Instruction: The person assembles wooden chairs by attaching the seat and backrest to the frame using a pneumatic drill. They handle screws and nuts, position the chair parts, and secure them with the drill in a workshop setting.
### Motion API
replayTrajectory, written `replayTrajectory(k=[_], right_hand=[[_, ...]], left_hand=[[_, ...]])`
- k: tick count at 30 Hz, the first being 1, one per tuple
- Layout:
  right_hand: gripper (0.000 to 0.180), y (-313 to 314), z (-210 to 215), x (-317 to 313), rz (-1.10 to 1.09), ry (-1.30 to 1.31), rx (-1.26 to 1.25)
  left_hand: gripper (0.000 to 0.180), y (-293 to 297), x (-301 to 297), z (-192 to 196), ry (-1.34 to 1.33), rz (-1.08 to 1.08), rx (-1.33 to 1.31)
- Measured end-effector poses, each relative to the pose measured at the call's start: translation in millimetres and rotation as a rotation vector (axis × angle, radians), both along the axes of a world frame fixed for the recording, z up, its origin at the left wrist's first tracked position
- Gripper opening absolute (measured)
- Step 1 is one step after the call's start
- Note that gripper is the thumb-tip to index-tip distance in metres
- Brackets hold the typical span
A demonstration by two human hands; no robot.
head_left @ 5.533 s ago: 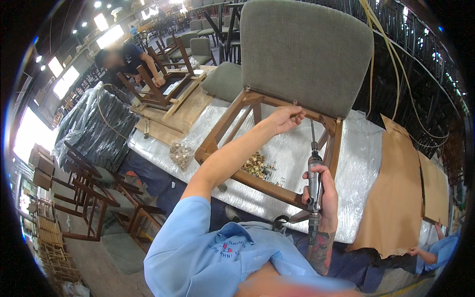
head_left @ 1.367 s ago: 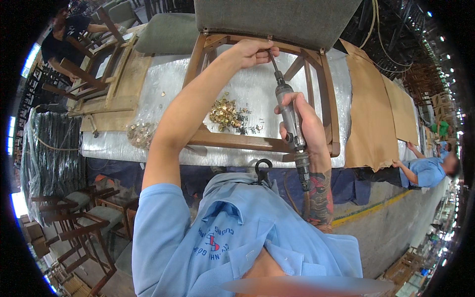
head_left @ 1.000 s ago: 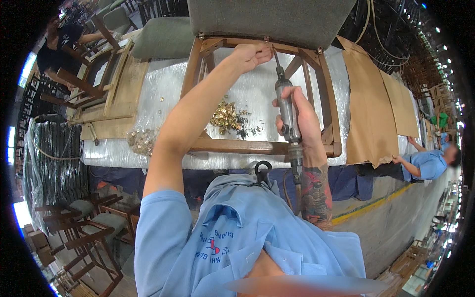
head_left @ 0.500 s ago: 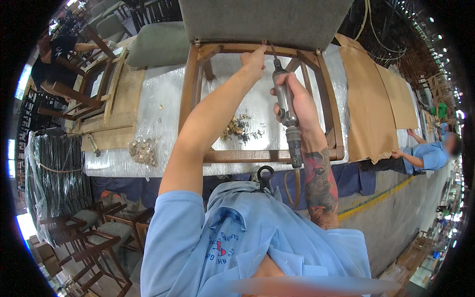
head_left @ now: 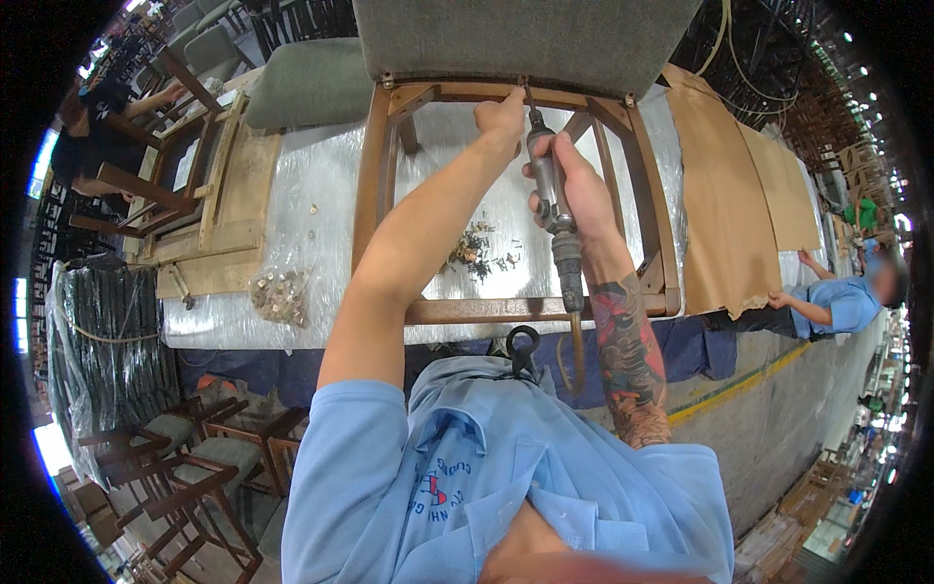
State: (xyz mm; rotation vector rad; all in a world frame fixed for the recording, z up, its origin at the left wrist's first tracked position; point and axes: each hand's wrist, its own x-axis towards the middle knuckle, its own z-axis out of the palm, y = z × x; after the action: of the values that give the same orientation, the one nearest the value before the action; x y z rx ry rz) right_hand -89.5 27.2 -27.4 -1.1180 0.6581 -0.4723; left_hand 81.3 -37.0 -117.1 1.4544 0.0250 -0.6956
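Observation:
A grey power screwdriver (head_left: 552, 190) with a hose at its rear is wrapped in my right hand (head_left: 587, 185). Its bit points away from me and meets the far rail of a wooden chair frame (head_left: 496, 310), by a small metal bracket (head_left: 523, 81). Beside the bit tip, my left hand (head_left: 501, 117) has its fingers closed against that rail; whatever they pinch is too small to make out. Against the rail's far side rests a grey upholstered panel (head_left: 525, 39). Small metal brackets (head_left: 386, 81) also show near the frame's corners.
Loose metal hardware (head_left: 472, 251) lies inside the frame on the plastic-wrapped table (head_left: 331, 195). Left are a bag of metal parts (head_left: 282, 297), a grey cushion (head_left: 306, 83) and another person with a chair frame (head_left: 146, 185). At right, a co-worker (head_left: 827, 304) touches brown cardboard (head_left: 725, 204).
The screwdriver has shifted slightly left and away from me, so its bit now meets the bracket by my left fingertips. My left hand stays at the rail.

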Motion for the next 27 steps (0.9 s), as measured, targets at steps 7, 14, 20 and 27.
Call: replayTrajectory(k=[7, 14, 20, 27], right_hand=[[0.037, 0.2, -8.3, 4.5, 0.004, 0.017, -0.070], [0.037, -0.4, -4.8, 9.2, 0.007, 0.037, -0.071], [0.042, -10.6, -10.6, 20.8, 0.001, 0.019, -0.139], [0.047, -25.3, -30.3, 31.7, -0.037, -0.037, -0.159]], left_hand=[[0.050, -0.3, -1.5, 1.4, -0.103, -0.022, 0.033], [0.052, 0.0, 3.5, -9.1, -0.205, -0.044, 0.087], [0.047, -9.3, 10.0, -19.8, -0.250, 0.044, 0.126], [0.034, 3.3, 18.5, -5.9, 0.017, -0.102, -0.163]])
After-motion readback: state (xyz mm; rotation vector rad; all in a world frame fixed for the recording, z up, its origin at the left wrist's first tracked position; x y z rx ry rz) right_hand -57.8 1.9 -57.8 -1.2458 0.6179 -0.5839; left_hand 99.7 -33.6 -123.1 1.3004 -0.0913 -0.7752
